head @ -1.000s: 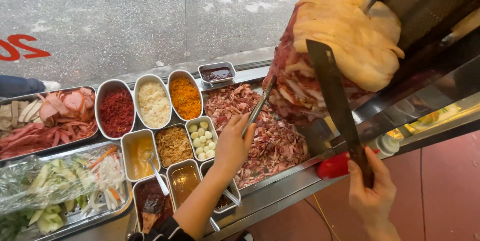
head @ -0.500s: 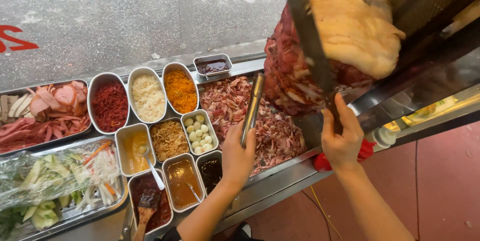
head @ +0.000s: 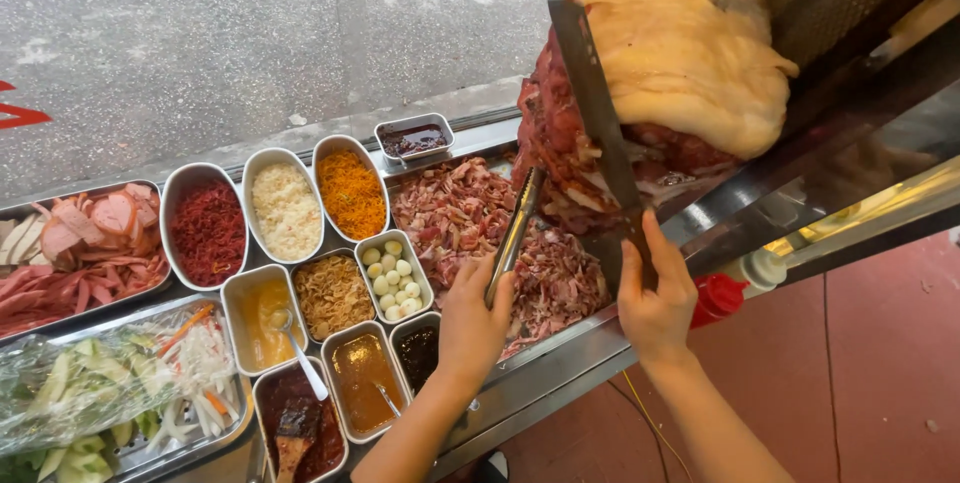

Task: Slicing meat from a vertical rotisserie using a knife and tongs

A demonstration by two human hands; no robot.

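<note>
left hand (head: pixel 472 328): closed round the lower end of the metal tongs (head: pixel 515 233); tongs run up and tip touches the underside of the meat cone.
right hand (head: pixel 655 293): fingers wrapped on the handle of the long carving knife (head: pixel 595 113); grip tight, thumb up along the handle.
knife: blade flat against the left face of the meat cone, tip up near the top.
meat cone (head: pixel 660 93): on a vertical spit, upper right; pale fatty cap above, red layered meat below.
shaved meat tray (head: pixel 470 218): directly below the cone, full of cut pieces.
quail eggs tub (head: pixel 393 273): just left of the meat tray.
shredded carrot tub (head: pixel 350 193): left of the meat tray, next to tubs of white and red shreds.
sauce tubs (head: pixel 365 378): below-left of the cone, near the left wrist; one has a spoon.
sliced ham tray (head: pixel 70 248): far left of the cone.
red bottle (head: pixel 715 298): below the cone, just right of the right hand.
</note>
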